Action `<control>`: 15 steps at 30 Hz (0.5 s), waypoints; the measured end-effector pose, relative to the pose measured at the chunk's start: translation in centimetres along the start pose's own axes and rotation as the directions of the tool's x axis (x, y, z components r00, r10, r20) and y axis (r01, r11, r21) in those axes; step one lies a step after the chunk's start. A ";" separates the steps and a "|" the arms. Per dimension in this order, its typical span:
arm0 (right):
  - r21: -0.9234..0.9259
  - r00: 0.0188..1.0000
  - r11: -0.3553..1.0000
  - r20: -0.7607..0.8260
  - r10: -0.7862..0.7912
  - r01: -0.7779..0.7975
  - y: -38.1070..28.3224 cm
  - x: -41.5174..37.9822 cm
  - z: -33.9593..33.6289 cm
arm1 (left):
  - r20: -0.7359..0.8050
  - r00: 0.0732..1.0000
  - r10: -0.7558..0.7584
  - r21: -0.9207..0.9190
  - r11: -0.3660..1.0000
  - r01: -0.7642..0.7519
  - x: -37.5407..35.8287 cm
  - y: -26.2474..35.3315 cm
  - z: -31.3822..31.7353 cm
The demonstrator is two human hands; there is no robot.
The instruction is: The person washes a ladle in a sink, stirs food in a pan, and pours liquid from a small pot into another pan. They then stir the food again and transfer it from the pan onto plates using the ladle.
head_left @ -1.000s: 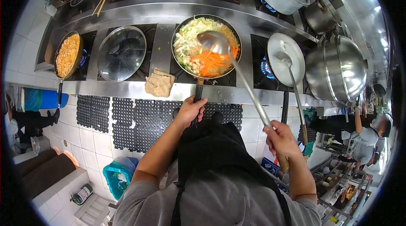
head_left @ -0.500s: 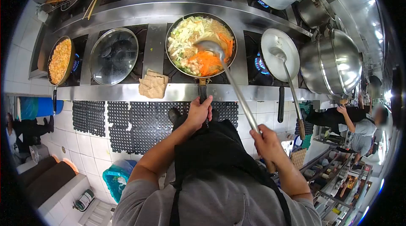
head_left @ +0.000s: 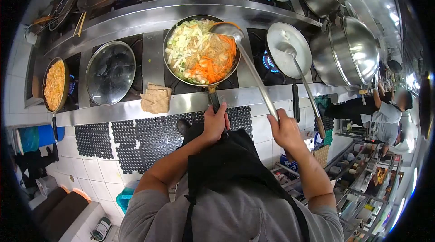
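My left hand (head_left: 215,123) is closed around the black handle of a frying pan (head_left: 170,72) on the stove. Inside the pan lie chopped cabbage (head_left: 185,42), carrot strips (head_left: 213,67) and what look like thin noodles (head_left: 206,47). My right hand (head_left: 286,129) grips the long shaft of a metal ladle (head_left: 254,73). The ladle's bowl rests at the pan's upper right edge, over the food. A folded beige cloth (head_left: 156,98) sits on the stove's front edge, left of the pan handle.
At left are a pan of orange diced food (head_left: 54,84) and a glass lid (head_left: 111,73). A white-coated pan (head_left: 299,49) holding another ladle (head_left: 308,89) stands right, beside a lit burner (head_left: 270,61). Large metal bowls (head_left: 349,51) lean farther right. A person (head_left: 383,110) works there.
The ladle's bowl has moved from the pan's middle up to its upper right rim, and my right hand has shifted upward. The camera view has turned slightly.
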State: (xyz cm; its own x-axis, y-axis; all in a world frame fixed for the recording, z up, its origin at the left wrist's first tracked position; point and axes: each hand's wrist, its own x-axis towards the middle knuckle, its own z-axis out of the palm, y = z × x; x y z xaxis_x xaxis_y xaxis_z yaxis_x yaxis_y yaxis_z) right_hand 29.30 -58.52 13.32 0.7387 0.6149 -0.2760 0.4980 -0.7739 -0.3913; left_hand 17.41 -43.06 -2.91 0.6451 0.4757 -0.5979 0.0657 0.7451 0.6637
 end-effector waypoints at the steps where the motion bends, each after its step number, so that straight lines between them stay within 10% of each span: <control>1: -0.017 0.999 0.999 -0.014 -0.040 0.040 0.2 -0.5 0.6 | 0.003 1.000 0.001 -0.002 1.000 -0.001 0.1 0.0 0.1; 15: 0.108 0.958 0.988 0.275 0.076 -0.109 -2.6 -9.9 -0.9 | 0.007 1.000 0.006 -0.031 1.000 -0.006 0.2 -0.3 -0.2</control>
State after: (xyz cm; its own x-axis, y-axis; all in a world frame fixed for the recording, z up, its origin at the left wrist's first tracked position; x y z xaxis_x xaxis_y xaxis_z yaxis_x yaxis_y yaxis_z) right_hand 21.10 -62.76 17.89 0.6204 0.5726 -0.5359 0.3623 -0.8153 -0.4517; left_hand 17.34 -43.05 -3.31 0.6511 0.4766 -0.5908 0.0384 0.7566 0.6527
